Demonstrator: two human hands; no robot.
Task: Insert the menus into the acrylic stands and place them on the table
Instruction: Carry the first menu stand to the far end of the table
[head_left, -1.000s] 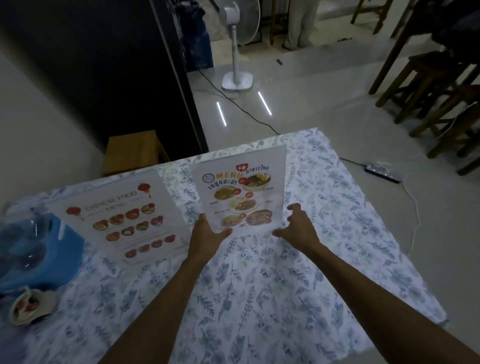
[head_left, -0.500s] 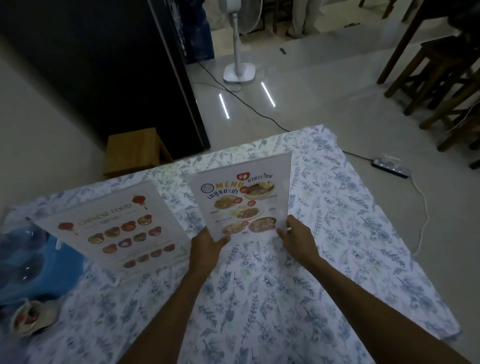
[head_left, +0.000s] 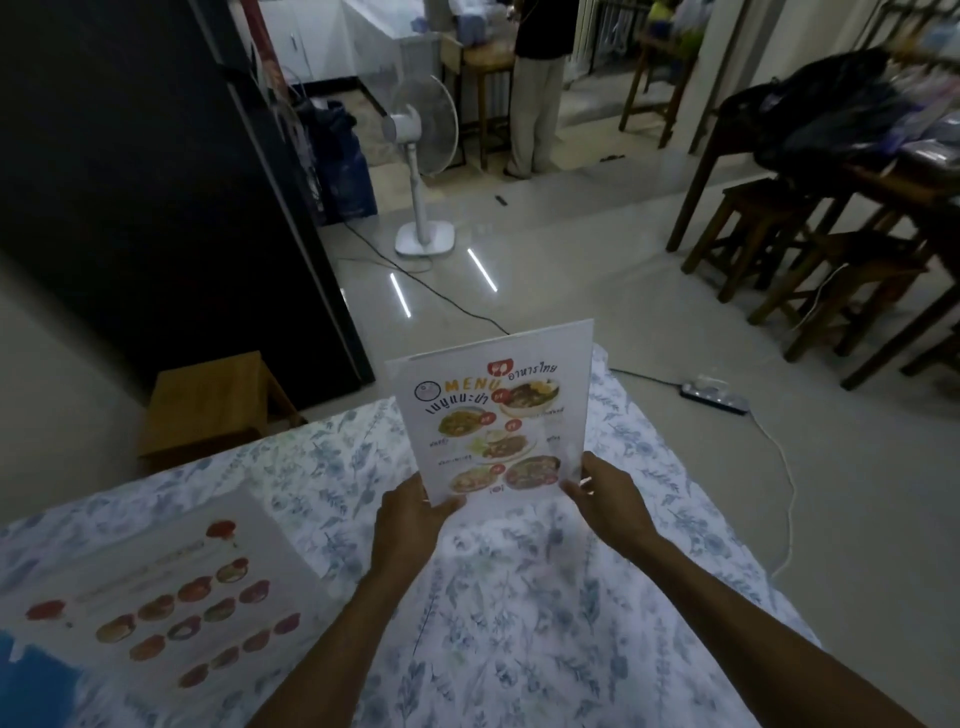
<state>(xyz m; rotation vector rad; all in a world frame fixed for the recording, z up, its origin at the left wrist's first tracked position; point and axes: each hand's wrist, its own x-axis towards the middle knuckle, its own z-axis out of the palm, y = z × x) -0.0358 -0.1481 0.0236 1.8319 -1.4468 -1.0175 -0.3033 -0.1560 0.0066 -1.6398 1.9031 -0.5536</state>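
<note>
A Thai food menu in its clear acrylic stand (head_left: 493, 410) is held upright above the floral-cloth table (head_left: 519, 623). My left hand (head_left: 405, 519) grips its bottom left corner and my right hand (head_left: 608, 499) grips its bottom right corner. The stand's base is hidden behind my hands. A second stand with a Chinese food menu (head_left: 166, 597) leans on the table at the left, blurred.
A blue container (head_left: 31, 680) pokes in at the lower left. A wooden stool (head_left: 208, 405) stands beyond the table's far left edge. On the floor are a white standing fan (head_left: 421, 156), a power strip (head_left: 717, 400) with cables, and wooden stools (head_left: 810, 260) at right. A person stands at the back.
Both hands have closed on the Thai menu stand's lower corners and lifted it off the table, upright. My view has tilted up toward the room.
</note>
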